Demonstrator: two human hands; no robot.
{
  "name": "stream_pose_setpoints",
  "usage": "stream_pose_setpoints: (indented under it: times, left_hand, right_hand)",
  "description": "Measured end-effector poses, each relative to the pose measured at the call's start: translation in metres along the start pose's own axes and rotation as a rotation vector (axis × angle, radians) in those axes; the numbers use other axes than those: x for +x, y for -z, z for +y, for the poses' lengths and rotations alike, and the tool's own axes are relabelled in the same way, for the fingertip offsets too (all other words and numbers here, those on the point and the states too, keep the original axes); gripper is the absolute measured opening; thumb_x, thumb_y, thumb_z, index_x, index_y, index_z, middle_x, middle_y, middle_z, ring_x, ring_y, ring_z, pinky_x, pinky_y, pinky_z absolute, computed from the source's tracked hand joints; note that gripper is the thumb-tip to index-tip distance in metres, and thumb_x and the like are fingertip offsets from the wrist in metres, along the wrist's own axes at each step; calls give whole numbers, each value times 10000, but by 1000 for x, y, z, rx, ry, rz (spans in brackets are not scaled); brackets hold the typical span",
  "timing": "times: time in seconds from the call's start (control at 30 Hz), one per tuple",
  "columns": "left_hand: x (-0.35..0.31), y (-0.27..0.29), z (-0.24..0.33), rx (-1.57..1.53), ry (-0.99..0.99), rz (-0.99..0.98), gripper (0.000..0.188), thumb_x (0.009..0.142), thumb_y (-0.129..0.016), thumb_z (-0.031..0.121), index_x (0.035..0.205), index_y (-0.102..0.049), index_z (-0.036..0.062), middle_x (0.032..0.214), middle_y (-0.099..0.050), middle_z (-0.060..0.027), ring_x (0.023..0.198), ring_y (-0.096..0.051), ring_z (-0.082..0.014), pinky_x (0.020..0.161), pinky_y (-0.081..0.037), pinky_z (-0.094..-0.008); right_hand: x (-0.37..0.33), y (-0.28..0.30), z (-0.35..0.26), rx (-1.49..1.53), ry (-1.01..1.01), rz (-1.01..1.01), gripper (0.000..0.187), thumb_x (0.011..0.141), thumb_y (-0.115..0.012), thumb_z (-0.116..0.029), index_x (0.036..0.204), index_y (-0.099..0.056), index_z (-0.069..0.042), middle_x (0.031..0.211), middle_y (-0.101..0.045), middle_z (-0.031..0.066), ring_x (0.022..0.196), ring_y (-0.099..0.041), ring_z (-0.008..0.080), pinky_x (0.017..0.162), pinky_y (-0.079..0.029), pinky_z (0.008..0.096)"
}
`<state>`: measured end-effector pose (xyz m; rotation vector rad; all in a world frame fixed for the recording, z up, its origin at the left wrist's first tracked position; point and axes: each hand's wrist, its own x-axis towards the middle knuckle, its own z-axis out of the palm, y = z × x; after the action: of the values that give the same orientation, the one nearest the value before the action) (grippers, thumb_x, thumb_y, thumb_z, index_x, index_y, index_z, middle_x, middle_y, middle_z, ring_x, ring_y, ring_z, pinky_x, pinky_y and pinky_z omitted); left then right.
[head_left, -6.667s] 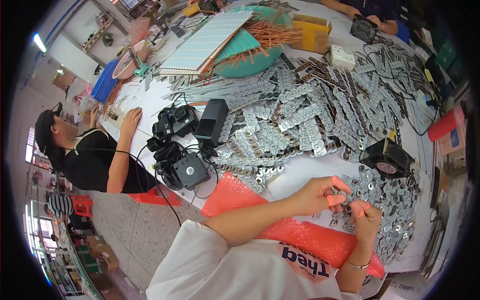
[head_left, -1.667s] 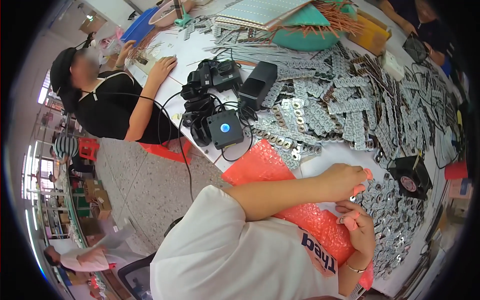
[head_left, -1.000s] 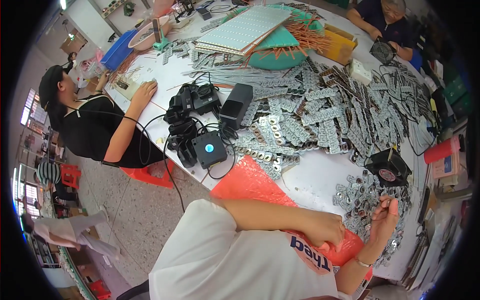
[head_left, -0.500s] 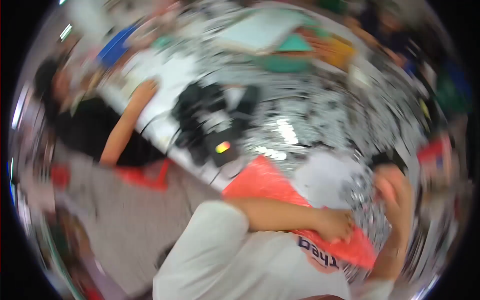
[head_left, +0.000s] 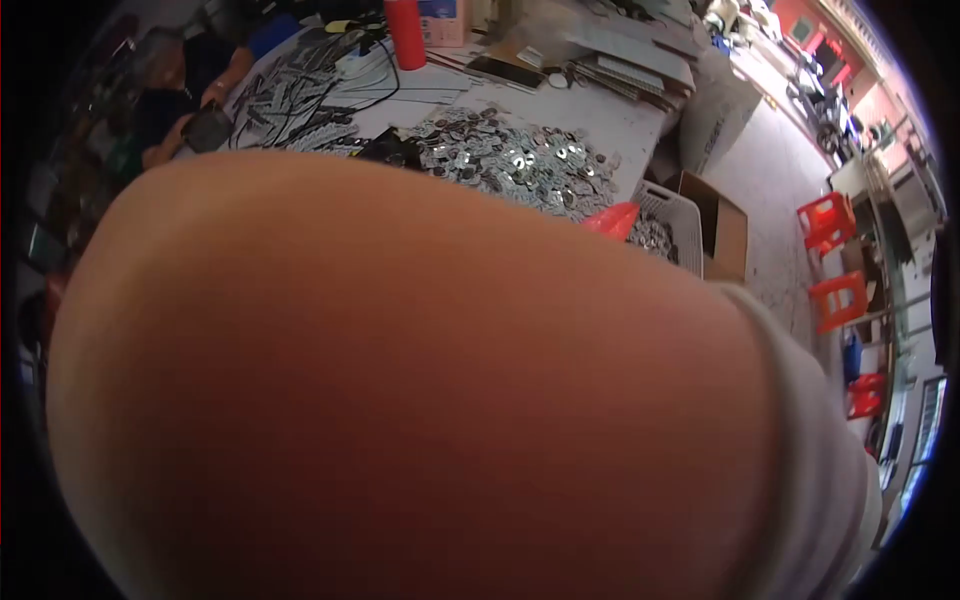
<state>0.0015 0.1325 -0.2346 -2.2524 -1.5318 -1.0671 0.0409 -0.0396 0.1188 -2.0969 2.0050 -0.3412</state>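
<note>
A bare, bent arm (head_left: 400, 370) with a pale sleeve (head_left: 800, 420) on its right side fills most of the picture, very close up. It looks like my right arm. Neither of my hands shows. Beyond the arm, a wide pile of small shiny metal pieces (head_left: 520, 160) is spread on the white table (head_left: 630, 130). A corner of red plastic sheet or bag (head_left: 612, 219) sticks up past the arm's upper edge, beside the pile. Whatever lies below is hidden by the arm.
A white basket (head_left: 690, 222) of metal pieces stands next to a cardboard box (head_left: 725, 225). Stacked boards (head_left: 630, 60), a red cylinder (head_left: 405, 35) and cables (head_left: 370, 85) lie farther back. At left a person (head_left: 175, 90) holds something dark. Red stools (head_left: 828, 222) stand at right.
My view has swung away to another part of the table and room. Both hands, one on the red plastic before, have gone out of view, and an arm now blocks the middle.
</note>
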Motion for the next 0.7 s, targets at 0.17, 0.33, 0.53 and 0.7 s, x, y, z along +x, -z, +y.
stream_pose_setpoints:
  times: [0.17,0.33,0.53,0.7]
  left_hand:
    - [88,103,92,30,364,-205,444,780,-623,223,1211,-552,145,1236,-551,-84,1072,-543,-281,899,-408,-419]
    - [74,120,106,95,397,-93,394,783,-619,189,1167,-561,118,1188,-560,-94,986,-578,-274,817,-456,-392]
    - [89,115,127,9,665,-98,301,760,-620,181,1049,-604,96,1073,-594,-103,922,-590,-262,778,-464,-382]
    - [83,113,140,-26,785,-20,232,741,-621,173,951,-640,77,977,-622,-110,869,-600,-253,745,-470,-374]
  right_hand:
    - [-13,-21,-3,-10,-167,-115,190,820,-531,-212,912,-618,-70,909,-578,148,825,-577,246,571,-450,404]
    - [5,-12,-17,-129,-122,-173,153,771,-546,-192,820,-612,-64,839,-559,105,823,-567,209,536,-443,380]
    - [1,-3,-34,-273,-14,-164,120,712,-563,-169,710,-606,-57,756,-536,53,822,-556,164,494,-434,351]
    - [-51,-47,-11,731,-521,391,78,643,-591,-113,714,-619,-100,769,-565,49,794,-598,189,502,-477,344]
